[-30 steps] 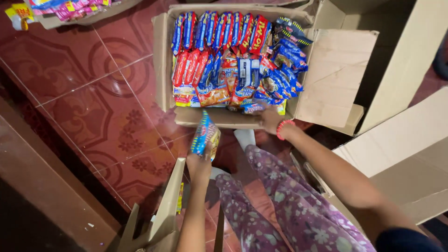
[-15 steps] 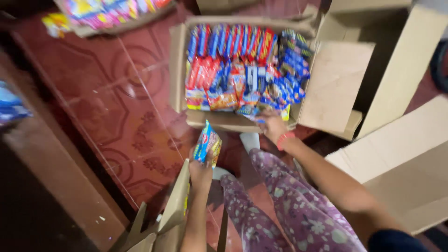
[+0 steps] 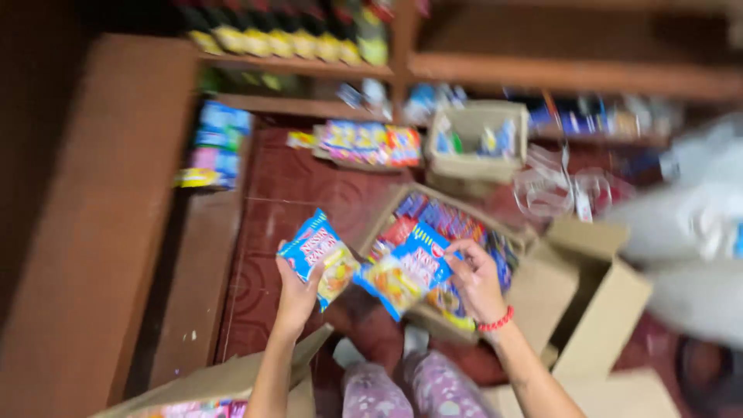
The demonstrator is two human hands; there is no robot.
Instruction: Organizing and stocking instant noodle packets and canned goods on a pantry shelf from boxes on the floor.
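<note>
Frame is motion-blurred. Open red tile floor (image 3: 271,224) runs left of the hands up to the brown wooden counter edge (image 3: 101,232); right side is crowded by cardboard flaps (image 3: 604,302) and a white plastic bag (image 3: 696,224). Left hand (image 3: 298,290) is closed on a blue-and-yellow snack packet (image 3: 319,255), held up over the floor, tilted. Right hand (image 3: 476,282), red bracelet at the wrist, grips a second blue-and-yellow packet (image 3: 406,271) by its right edge, just above the near rim of the open carton of snacks (image 3: 457,224). The two packets sit near each other, not touching. Far side: shelves (image 3: 309,66) with bottles, a small box (image 3: 472,139).
</note>
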